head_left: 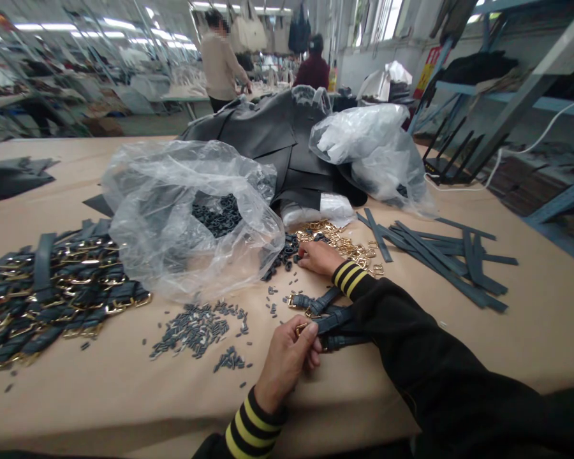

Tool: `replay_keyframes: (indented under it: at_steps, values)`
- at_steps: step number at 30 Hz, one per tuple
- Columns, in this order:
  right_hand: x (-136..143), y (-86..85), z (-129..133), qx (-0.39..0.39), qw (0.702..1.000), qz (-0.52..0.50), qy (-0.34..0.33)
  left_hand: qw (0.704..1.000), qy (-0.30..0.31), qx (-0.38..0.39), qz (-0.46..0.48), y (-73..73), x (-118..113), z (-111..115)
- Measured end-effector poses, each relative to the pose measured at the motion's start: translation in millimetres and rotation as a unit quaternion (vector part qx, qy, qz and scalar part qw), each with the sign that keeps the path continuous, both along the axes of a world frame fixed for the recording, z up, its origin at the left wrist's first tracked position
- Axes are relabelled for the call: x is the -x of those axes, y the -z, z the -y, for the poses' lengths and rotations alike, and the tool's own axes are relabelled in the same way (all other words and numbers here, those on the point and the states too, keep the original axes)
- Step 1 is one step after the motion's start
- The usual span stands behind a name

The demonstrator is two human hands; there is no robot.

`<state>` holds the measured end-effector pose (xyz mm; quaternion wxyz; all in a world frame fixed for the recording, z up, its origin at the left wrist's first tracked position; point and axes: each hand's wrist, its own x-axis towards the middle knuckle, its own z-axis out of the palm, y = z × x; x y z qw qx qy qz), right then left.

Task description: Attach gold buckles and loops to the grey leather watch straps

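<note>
My left hand (287, 350) is closed, thumb over fingers, on the buckle end of a dark blue-grey strap (333, 320); a bit of gold buckle shows at the fingertips. More straps with gold buckles (318, 301) lie just beyond it, partly under my right sleeve. Farther out, my right hand (319, 257) reaches to a heap of small dark loops (282, 260), its fingers bent together at the heap's edge. Whatever sits between those fingertips is too small to make out. Loose gold buckles (337, 237) are spread right behind that hand.
Small dark pieces (196, 331) lie scattered at front left, beside stacked buckled straps (67, 287). An open plastic bag (191, 166) holds more dark loops. Cut strips (449, 255) lie at right. Dark sheets (263, 134) and another bag (373, 140) stand behind. Two people are in the background.
</note>
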<state>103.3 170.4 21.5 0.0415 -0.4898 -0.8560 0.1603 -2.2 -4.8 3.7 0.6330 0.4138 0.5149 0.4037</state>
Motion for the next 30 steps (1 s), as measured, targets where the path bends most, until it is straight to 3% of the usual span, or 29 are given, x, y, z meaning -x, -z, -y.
replay_keyframes:
  at_steps: [11, 14, 18, 20, 25, 30]
  values:
    - [16.8, -9.5, 6.8, 0.004, 0.998, -0.065, -0.01, 1.0, -0.005, -0.005, 0.013, 1.1, 0.8, 0.1]
    - [-1.8, -22.0, 20.3, 0.01, 0.995, -0.094, 0.008, 1.0, -0.011, -0.013, 0.013, 0.6, 0.8, 0.5]
    - [-41.6, -41.2, 70.5, 0.035, 0.986, -0.165, 0.003, 0.999, -0.034, -0.034, -0.004, -3.0, -1.5, 3.5]
    - [-57.0, -43.2, 102.5, 0.085, 0.957, -0.277, 0.014, 0.998, -0.047, -0.046, -0.015, -7.3, -5.1, 6.2]
    - [-69.6, -21.4, 153.0, 0.137, 0.913, -0.354, 0.15, 0.993, -0.081, -0.074, -0.053, -19.9, -17.7, 14.9]
    - [-67.1, -7.7, 164.5, 0.265, 0.797, -0.518, 0.164, 0.988, -0.12, -0.096, -0.032, -19.9, -26.4, 20.8]
